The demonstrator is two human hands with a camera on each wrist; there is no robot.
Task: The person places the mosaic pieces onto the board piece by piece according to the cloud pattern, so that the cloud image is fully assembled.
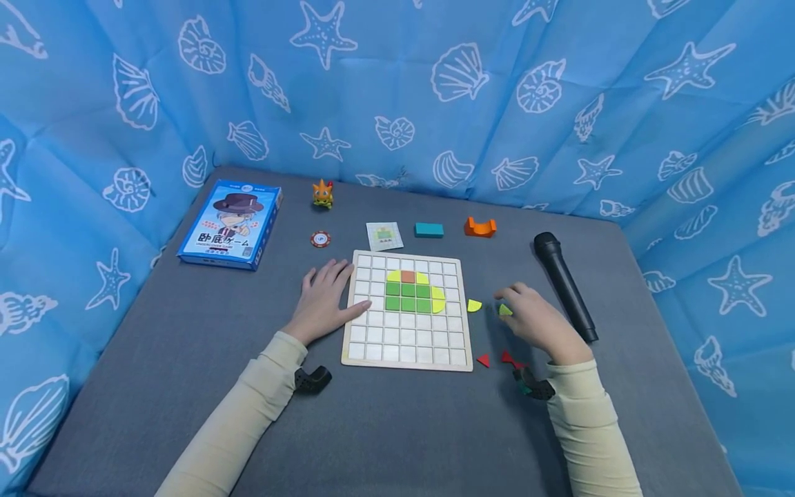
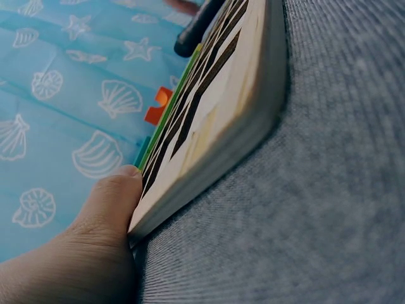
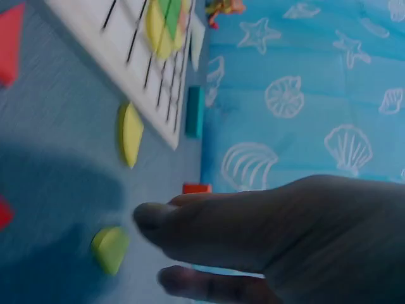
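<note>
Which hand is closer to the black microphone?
Right: the right hand is just left of the black microphone, while the left hand is farther off, at the board's left edge.

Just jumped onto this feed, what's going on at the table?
A person's left hand rests at the left edge of a grid board, thumb on top. Their right hand hovers by a yellow-green piece lying right of the board. Green squares, yellow pieces and one brown square sit on the grid. Another yellow piece and some red pieces lie off the board.
</note>
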